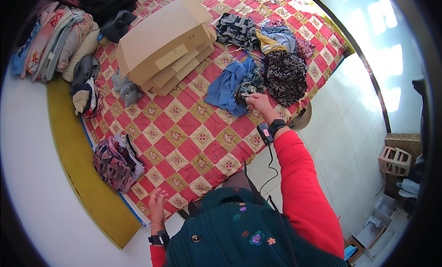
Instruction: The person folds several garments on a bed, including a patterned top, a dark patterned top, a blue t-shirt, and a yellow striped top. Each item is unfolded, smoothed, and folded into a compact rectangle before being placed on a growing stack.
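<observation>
On a bed with a red and beige checked cover (202,137) lie clothes. My right hand (256,102) reaches to a dark patterned cloth (249,84) and pinches its near edge between the fingertips. Beside that cloth, touching it on the left, is a crumpled blue garment (226,85). A black garment with a light leaf pattern (286,77) lies just to the right. My left hand (158,202) is over the bed's near left edge with nothing in it, fingers partly curled. Left of it sits a folded pile of patterned clothes (115,163).
Large cardboard boxes (165,42) lie across the bed beside a grey cat-shaped plush toy (129,93). Further clothes (238,30) are at the far side. Folded textiles (51,46) are stacked at upper left. A round container (304,118) stands on the floor by the bed's right edge.
</observation>
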`<state>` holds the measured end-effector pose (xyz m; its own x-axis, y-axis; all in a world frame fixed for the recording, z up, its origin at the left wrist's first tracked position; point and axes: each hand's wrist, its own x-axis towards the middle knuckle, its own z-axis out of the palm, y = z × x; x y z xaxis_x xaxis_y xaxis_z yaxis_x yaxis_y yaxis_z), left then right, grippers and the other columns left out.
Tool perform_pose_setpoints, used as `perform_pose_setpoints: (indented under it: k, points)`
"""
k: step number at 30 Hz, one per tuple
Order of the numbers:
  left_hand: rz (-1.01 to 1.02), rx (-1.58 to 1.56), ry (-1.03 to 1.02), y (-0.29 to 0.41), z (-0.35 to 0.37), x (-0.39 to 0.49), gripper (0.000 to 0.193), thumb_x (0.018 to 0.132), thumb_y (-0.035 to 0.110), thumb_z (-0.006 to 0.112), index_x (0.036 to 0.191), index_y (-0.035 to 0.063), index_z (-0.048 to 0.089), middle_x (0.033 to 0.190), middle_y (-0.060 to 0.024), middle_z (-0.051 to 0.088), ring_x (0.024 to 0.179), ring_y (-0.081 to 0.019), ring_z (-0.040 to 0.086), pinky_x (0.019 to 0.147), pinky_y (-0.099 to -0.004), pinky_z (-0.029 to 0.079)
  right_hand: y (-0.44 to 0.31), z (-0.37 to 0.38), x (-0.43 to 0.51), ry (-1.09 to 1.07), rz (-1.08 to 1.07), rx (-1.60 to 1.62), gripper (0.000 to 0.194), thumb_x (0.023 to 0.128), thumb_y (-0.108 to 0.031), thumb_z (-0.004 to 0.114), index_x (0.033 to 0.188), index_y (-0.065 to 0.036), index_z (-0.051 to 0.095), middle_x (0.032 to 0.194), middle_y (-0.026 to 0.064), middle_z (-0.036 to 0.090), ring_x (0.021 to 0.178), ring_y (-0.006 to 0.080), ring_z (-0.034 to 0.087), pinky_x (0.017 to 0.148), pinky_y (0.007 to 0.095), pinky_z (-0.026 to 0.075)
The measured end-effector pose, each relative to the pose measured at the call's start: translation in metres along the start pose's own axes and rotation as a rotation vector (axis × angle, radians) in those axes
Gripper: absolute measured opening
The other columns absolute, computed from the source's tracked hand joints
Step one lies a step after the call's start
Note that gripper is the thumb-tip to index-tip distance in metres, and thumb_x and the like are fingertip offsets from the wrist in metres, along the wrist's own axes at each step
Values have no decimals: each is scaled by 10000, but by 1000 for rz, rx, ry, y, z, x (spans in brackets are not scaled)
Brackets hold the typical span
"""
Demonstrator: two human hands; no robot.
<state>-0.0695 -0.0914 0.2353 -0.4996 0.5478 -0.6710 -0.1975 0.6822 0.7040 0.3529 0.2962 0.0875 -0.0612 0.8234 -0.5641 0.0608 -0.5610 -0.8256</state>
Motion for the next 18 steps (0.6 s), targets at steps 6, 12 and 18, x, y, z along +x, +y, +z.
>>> perform_pose_setpoints:
  k: [6, 12, 18]
  points:
    - [290, 46, -146, 71, 29, 4, 333, 935, 54, 535, 1265, 14, 540, 1144, -83, 622, 999, -155, 621, 850, -260, 497, -160, -34, -114, -288, -275, 353, 124, 938, -107, 605, 1024, -30, 650, 815, -27, 631, 621, 26, 532, 588, 172, 464]
    - [547, 92, -438, 147, 79, -27, 405, 901, 53, 601, 1299, 28, 527, 1172, -72, 610, 1064, -157, 599, 916, -290, 478, -239, 10, -222, -621, -448, 421, 96, 941, -104, 579, 993, -46, 636, 822, -35, 616, 623, 8, 489, 550, 161, 387]
    - [988, 400, -500, 205, 123, -75, 644, 840, 89, 693, 1415, 51, 407, 1341, -136, 519, 1215, -234, 529, 1009, -359, 433, -256, 74, -278, -836, -479, 468, 115, 940, -121, 570, 1008, -38, 614, 837, -21, 618, 613, 12, 467, 535, 163, 356]
